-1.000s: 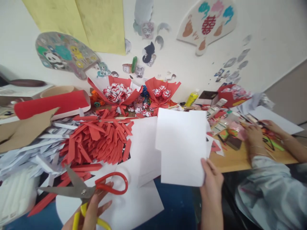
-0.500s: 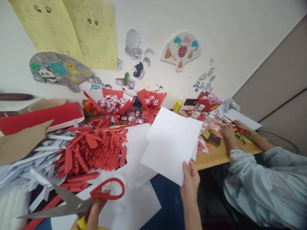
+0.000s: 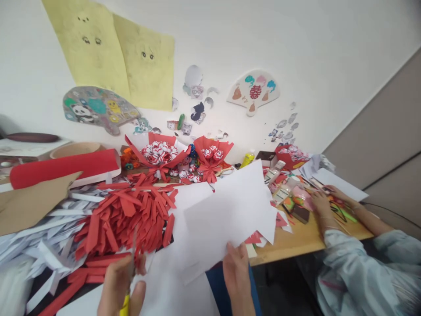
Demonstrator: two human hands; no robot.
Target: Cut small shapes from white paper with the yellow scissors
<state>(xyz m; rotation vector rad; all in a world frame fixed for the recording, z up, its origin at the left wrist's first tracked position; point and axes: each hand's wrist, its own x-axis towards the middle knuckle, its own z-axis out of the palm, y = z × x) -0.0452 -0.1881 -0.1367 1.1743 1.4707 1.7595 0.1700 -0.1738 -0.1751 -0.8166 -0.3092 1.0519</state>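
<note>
left hand [image 3: 121, 283] is wrapped around the scissors [image 3: 125, 304], turned so edge-on that i can't tell how far apart the blades are, with a messy heap of red strips [image 3: 131, 215] just beyond it and white strips [image 3: 54, 250] off to its left. right hand [image 3: 237, 265] has some white paper [image 3: 226, 206] pinched at the near edge, and it stretches out beyond that hand. another person's hands [image 3: 324, 210] are well to the right of it, over the cluttered table [image 3: 279, 248].
</note>
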